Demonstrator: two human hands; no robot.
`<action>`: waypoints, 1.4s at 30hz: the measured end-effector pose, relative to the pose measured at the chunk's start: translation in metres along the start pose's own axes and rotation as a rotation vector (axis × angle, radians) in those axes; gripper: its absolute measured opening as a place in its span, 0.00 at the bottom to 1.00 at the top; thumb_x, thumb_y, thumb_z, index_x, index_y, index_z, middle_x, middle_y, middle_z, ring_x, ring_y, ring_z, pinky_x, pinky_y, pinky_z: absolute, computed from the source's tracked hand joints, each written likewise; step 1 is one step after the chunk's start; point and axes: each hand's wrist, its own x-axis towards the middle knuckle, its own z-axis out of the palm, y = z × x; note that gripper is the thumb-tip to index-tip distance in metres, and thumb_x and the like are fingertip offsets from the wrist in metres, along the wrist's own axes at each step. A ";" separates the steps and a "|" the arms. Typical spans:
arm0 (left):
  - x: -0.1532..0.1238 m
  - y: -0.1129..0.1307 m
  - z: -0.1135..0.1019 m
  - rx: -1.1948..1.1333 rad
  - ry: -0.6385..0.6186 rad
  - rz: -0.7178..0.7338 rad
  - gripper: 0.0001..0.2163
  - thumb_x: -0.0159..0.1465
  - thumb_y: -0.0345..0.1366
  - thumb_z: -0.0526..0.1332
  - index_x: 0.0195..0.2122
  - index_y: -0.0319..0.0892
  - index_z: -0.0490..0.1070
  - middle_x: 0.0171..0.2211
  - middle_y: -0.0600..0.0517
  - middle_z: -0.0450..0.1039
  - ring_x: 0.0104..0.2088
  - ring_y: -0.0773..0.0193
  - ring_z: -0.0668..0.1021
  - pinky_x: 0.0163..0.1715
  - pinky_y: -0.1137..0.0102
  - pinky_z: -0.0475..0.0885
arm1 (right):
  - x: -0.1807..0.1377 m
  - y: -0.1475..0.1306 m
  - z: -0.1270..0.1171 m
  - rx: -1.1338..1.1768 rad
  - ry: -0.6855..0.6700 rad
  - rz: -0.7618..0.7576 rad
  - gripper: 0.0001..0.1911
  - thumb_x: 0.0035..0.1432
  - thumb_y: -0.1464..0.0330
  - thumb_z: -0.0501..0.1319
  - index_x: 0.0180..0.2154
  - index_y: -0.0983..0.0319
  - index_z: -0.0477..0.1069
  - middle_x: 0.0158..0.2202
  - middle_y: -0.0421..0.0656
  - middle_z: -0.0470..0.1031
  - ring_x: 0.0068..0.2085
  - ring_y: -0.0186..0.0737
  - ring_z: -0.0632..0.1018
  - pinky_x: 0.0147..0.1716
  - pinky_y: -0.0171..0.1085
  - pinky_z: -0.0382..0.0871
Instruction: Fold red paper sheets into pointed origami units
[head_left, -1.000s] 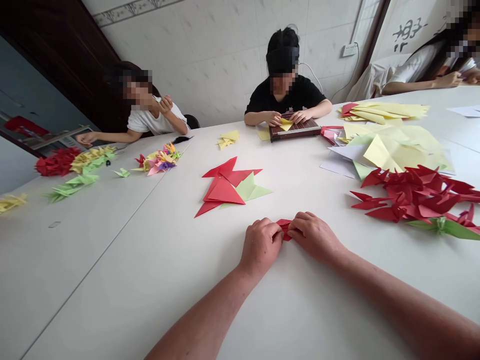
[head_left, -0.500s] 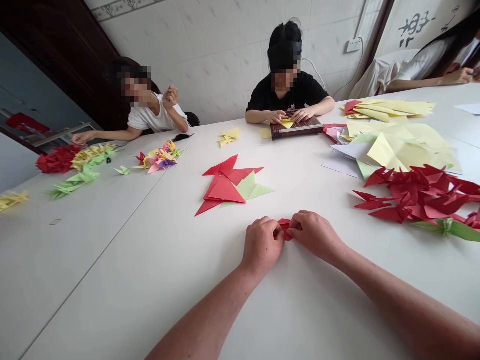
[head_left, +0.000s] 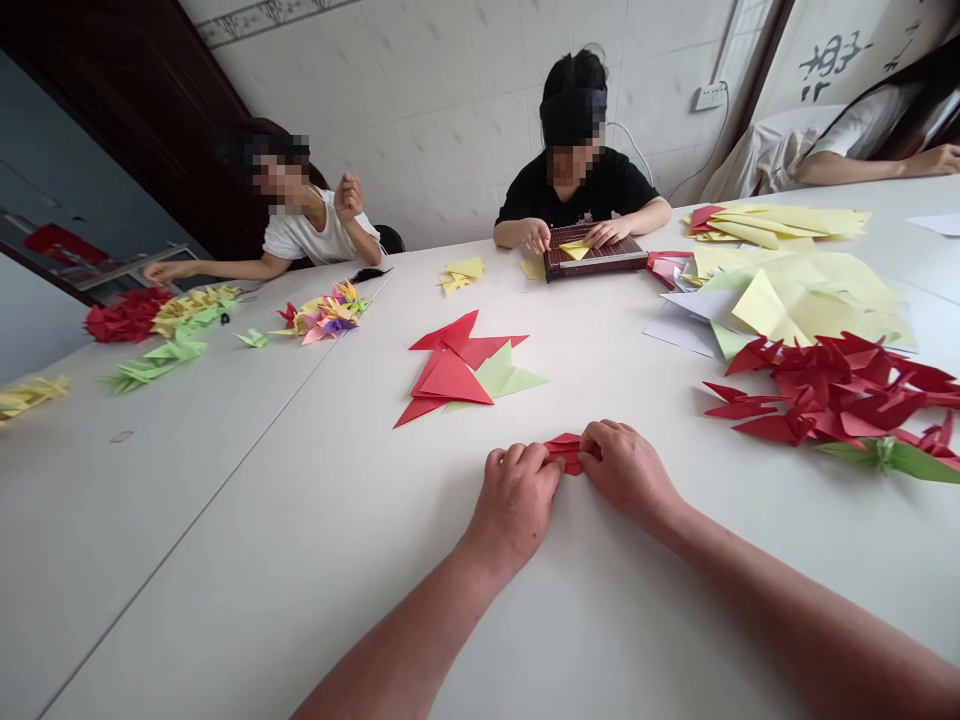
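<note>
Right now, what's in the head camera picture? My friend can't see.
A left hand and right hand hold a small folded red paper on a white table. Beyond it lie red pieces and a green one, with a red heap to the right. Opposite, someone has yellow paper on a dark board.

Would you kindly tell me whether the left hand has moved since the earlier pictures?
Yes: judged against the topmost red triangle, the left hand has shifted slightly leftward, so more of the small red paper shows.

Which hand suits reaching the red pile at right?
Likely the right hand: it's nearer the red pile than the left hand. Both hold the small folded red paper, so neither is free.
</note>
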 end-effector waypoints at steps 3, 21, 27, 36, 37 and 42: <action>-0.005 0.001 0.000 0.004 -0.018 -0.004 0.12 0.65 0.25 0.51 0.41 0.46 0.71 0.38 0.51 0.71 0.36 0.63 0.71 0.37 0.65 0.62 | -0.003 0.005 -0.001 -0.017 0.027 -0.010 0.11 0.51 0.78 0.52 0.22 0.59 0.59 0.23 0.39 0.67 0.28 0.36 0.67 0.25 0.33 0.56; 0.007 -0.007 -0.014 -0.284 0.061 -0.225 0.10 0.63 0.28 0.56 0.44 0.45 0.70 0.41 0.50 0.72 0.41 0.61 0.73 0.43 0.64 0.68 | -0.028 0.009 -0.006 -0.217 -0.028 -0.432 0.14 0.64 0.72 0.52 0.42 0.57 0.76 0.31 0.45 0.69 0.32 0.38 0.66 0.34 0.36 0.62; 0.048 -0.006 -0.014 -0.400 -0.150 -0.430 0.05 0.64 0.34 0.57 0.32 0.43 0.70 0.39 0.49 0.71 0.42 0.60 0.73 0.40 0.68 0.68 | -0.027 0.009 -0.012 -0.250 -0.055 -0.451 0.16 0.66 0.69 0.49 0.43 0.57 0.76 0.29 0.44 0.67 0.30 0.37 0.65 0.32 0.36 0.61; 0.058 0.002 -0.009 -0.421 -0.251 -0.464 0.04 0.56 0.29 0.60 0.28 0.43 0.64 0.39 0.51 0.70 0.39 0.61 0.73 0.34 0.71 0.66 | -0.021 0.020 -0.019 -0.210 -0.097 -0.480 0.14 0.65 0.69 0.52 0.42 0.55 0.76 0.30 0.43 0.66 0.30 0.37 0.64 0.33 0.36 0.59; 0.058 0.003 -0.010 -0.424 -0.249 -0.468 0.05 0.56 0.29 0.60 0.28 0.43 0.64 0.39 0.51 0.70 0.38 0.62 0.73 0.33 0.71 0.66 | -0.021 0.021 -0.019 -0.208 -0.097 -0.476 0.14 0.64 0.70 0.52 0.42 0.54 0.76 0.31 0.43 0.66 0.30 0.37 0.64 0.33 0.36 0.59; 0.052 0.008 -0.012 -0.454 -0.229 -0.484 0.05 0.56 0.27 0.58 0.31 0.44 0.64 0.37 0.53 0.71 0.35 0.64 0.73 0.31 0.72 0.64 | -0.020 0.022 -0.021 -0.178 -0.089 -0.470 0.13 0.63 0.71 0.54 0.40 0.54 0.76 0.31 0.43 0.66 0.31 0.37 0.63 0.34 0.36 0.59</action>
